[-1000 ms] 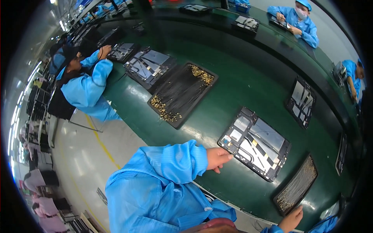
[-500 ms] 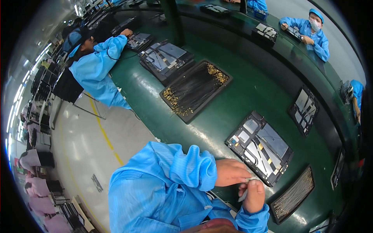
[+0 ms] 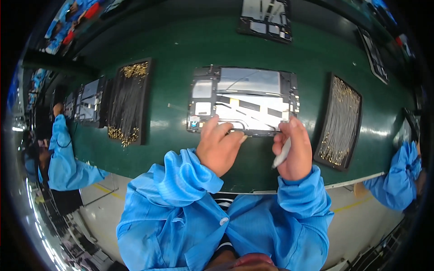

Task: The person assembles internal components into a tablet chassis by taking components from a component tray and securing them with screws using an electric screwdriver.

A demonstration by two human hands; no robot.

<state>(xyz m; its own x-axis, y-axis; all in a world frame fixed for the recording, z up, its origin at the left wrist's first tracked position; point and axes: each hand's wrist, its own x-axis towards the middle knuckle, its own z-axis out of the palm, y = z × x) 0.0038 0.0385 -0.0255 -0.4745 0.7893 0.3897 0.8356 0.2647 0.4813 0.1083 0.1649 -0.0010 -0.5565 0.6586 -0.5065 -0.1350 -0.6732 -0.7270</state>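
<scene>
An opened tablet lies flat in front of me on the green table, its dark frame and pale inner parts facing up. My left hand rests at its near left edge, fingers spread and fingertips on the frame. A small pale piece, perhaps a finger cover, shows at the thumb tip. Just off the near right corner, my right hand is closed round a slim white tool. One end of that tool points down toward me; the other is hidden among the fingers.
Dark trays of thin grey cables with gold ends stand on the left and right. Farther left are stacked tablets beside a co-worker's blue sleeve. Another tablet lies beyond mine. A second co-worker sits at right.
The view has turned to face the table squarely. My hands, close together around a pale item before, are now apart, the left one spread on the tablet's edge.
</scene>
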